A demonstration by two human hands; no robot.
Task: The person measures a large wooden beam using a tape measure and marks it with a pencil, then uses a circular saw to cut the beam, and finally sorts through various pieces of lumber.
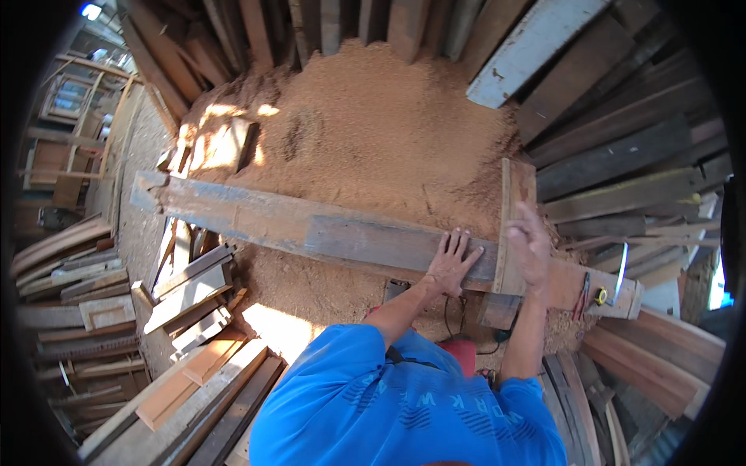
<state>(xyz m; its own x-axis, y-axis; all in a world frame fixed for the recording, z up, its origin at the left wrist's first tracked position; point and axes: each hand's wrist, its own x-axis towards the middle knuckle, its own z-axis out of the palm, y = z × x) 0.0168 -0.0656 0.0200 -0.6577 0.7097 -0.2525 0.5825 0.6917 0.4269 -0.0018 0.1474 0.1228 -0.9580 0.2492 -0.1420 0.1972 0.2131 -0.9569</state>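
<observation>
Long weathered plank bench over sawdust-strewn ground here. On it: darker board, wooden crosspiece; red-handled pliers, yellow tape measure at right end.

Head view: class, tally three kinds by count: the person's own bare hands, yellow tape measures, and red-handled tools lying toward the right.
Bare hands: 2, left hand and right hand
Yellow tape measure: 1
Red-handled tool: 1
Total: 4

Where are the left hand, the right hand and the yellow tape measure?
Left hand (452, 266): head view, on the back of the hand.
Right hand (531, 250): head view, on the middle of the blurred hand.
Tape measure (601, 295): head view, on its yellow case.
</observation>
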